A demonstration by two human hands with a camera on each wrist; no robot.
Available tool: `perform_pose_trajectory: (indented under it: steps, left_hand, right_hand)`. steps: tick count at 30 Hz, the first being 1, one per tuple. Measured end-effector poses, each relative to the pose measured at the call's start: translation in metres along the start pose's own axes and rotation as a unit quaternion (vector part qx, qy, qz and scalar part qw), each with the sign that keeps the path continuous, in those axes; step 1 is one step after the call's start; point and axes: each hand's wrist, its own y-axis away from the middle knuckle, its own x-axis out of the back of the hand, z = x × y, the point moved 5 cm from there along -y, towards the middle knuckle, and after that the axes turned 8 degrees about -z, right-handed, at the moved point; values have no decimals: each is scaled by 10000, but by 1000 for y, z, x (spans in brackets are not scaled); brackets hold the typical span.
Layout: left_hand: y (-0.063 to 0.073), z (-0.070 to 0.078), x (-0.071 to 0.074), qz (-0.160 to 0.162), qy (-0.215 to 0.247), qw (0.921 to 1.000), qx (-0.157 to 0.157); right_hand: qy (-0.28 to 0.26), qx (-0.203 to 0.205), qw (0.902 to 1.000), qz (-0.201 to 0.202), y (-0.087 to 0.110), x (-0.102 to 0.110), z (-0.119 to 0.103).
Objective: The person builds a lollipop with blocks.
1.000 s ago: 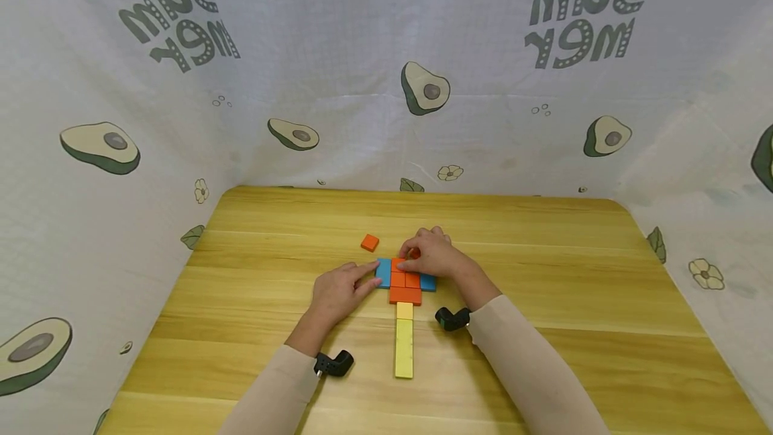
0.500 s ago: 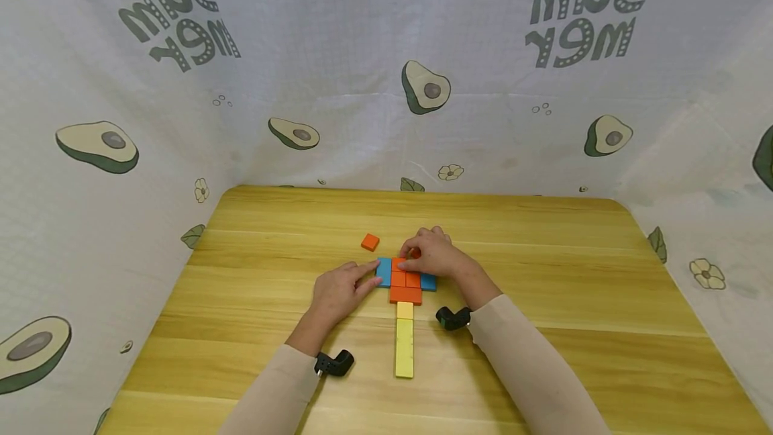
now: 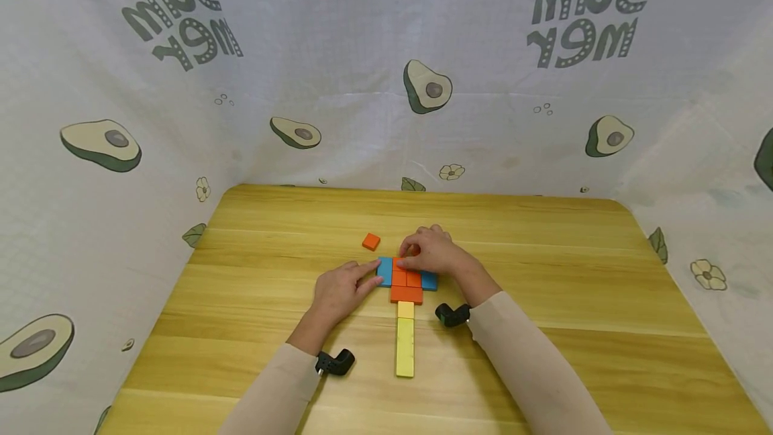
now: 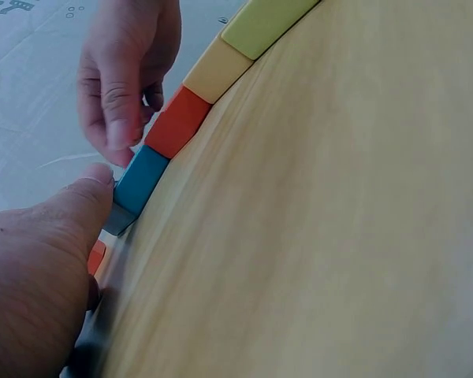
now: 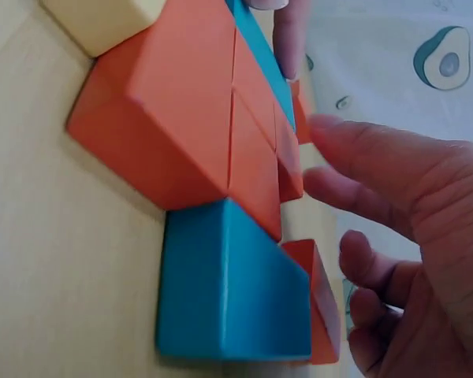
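Flat blocks form a joined figure on the table. My left hand (image 3: 339, 293) touches the outer side of the left blue block (image 3: 385, 272) with thumb and index finger extended. My right hand (image 3: 433, 251) reaches over from the right, its thumb and index finger pinching a small orange block (image 3: 397, 262) in the back row. Two orange square blocks and a wider orange block (image 3: 406, 295) lie in front of it. A second blue block (image 5: 244, 291) stands at the right. Behind it, another orange block (image 5: 319, 303) is partly hidden by the right hand.
A pale yellow block (image 3: 406, 310) and a long yellow-green block (image 3: 405, 348) run toward the front in line. One loose orange square block (image 3: 371, 242) lies behind the figure. A patterned curtain (image 3: 338, 86) surrounds the wooden table (image 3: 543, 260).
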Motion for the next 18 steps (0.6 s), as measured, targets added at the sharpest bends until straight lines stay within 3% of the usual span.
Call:
perform_pose_trajectory:
  steps: [9,18]
  left_hand:
    - [0,0,0,14,-99,9999,-24]
    - [1,-1,0,82,-51,9999,-52]
  right_hand:
    - [-92,-79,9984,559,-23,6,-21]
    - [85,-473,9978,449,-41,-6,-35]
